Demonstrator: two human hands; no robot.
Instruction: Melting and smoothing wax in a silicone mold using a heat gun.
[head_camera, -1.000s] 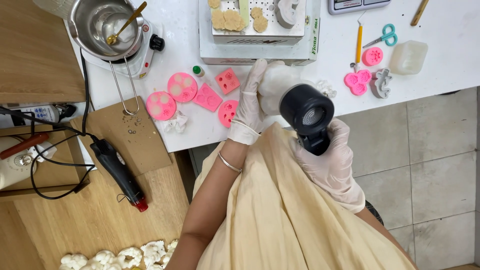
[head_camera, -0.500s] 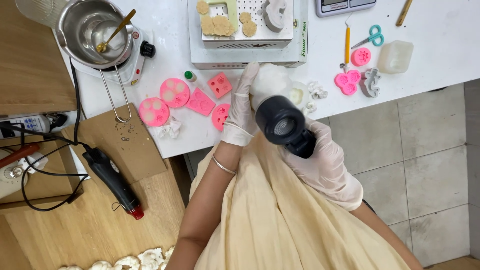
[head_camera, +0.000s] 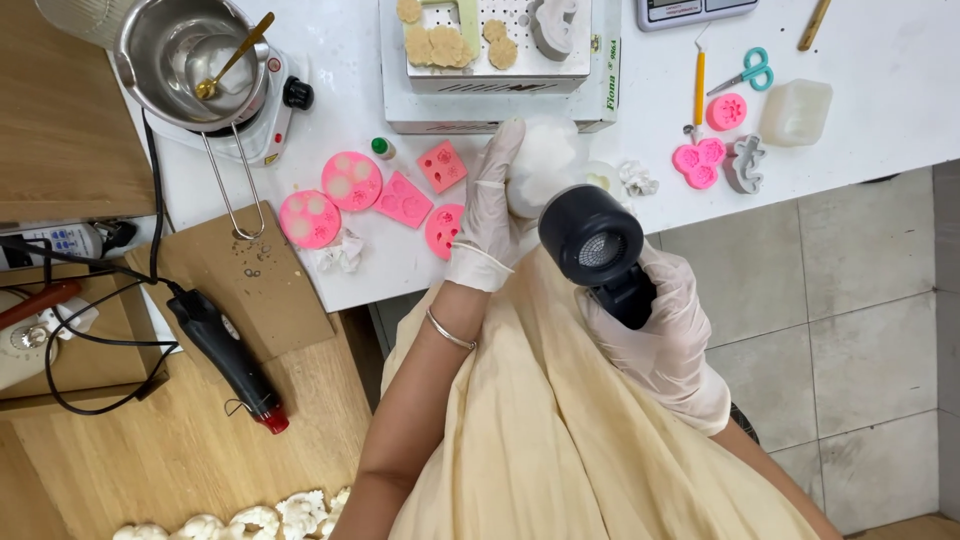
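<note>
While both hands work at the table edge, lots of stuff sits around. Far left, on the wood bench, lies a black glue gun (head_camera: 225, 355) w/ a red tip & a black cord. Up top left a shiny metal pot (head_camera: 185, 55) sits on a small white hot plate (head_camera: 268, 110), w/ a gold spoon (head_camera: 232, 62) inside. Next come pink molds (head_camera: 350, 180) on the white table (head_camera: 900, 130), round ones & square ones, just beside each other.

Then the left hand (head_camera: 490, 215), in a thin clear glove, is wrapped around the side of a white lump (head_camera: 540, 160). Fingers point up, curled snug on it. It rests at the table's near edge, right under a white box (head_camera: 500, 105) w/ tan flower shapes on top.

Just right of that, the right hand (head_camera: 660, 320), gloved too, is closed tight on the handle of a black blower (head_camera: 598, 245). Its round back w/ a mesh grille faces up; the front end points at the lump, v. close. Can't tell if they touch.

Further right: small white flower bits (head_camera: 635, 180), more pink molds, a grey mold (head_camera: 745, 162), a yellow tool (head_camera: 698, 90), teal scissors (head_camera: 748, 72) & a clear tub (head_camera: 796, 112).
</note>
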